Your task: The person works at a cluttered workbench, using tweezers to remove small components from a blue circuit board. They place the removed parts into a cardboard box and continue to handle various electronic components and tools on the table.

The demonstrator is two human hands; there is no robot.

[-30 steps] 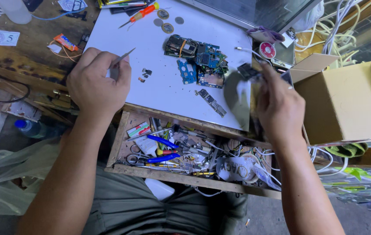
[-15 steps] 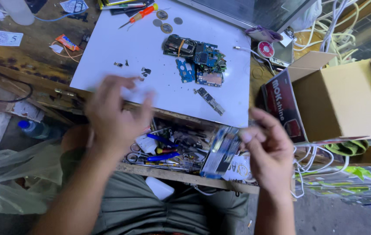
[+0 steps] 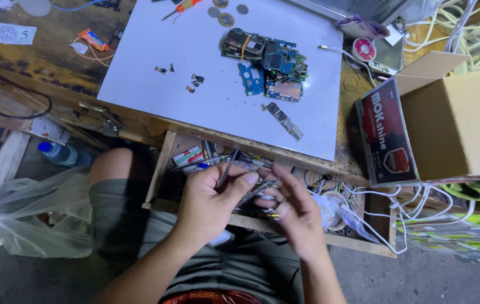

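My left hand [image 3: 209,202] and my right hand [image 3: 296,214] meet over an open wooden drawer [image 3: 157,169] in front of my lap. Thin metal tweezers [image 3: 225,169] stick up from the fingers of my left hand. Held in my right hand's fingertips is a thin grey flat part [image 3: 259,190], which the left thumb also touches. Farther up, a white work board [image 3: 195,50] carries a pile of small circuit boards [image 3: 268,62], a long narrow board [image 3: 285,121] and a few tiny dark bits [image 3: 195,81].
The drawer is full of tools and pens. An open cardboard box [image 3: 459,124] stands at the right, with white cables [image 3: 380,219] below it. A plastic bag [image 3: 31,214] and a bottle [image 3: 57,153] lie at the left. An orange-handled screwdriver [image 3: 181,7] and coins [image 3: 226,17] lie at the board's far edge.
Both hands have come down off the white board to the drawer and closed together. The left hand still carries the tweezers; the right hand brought a flat part down with it.
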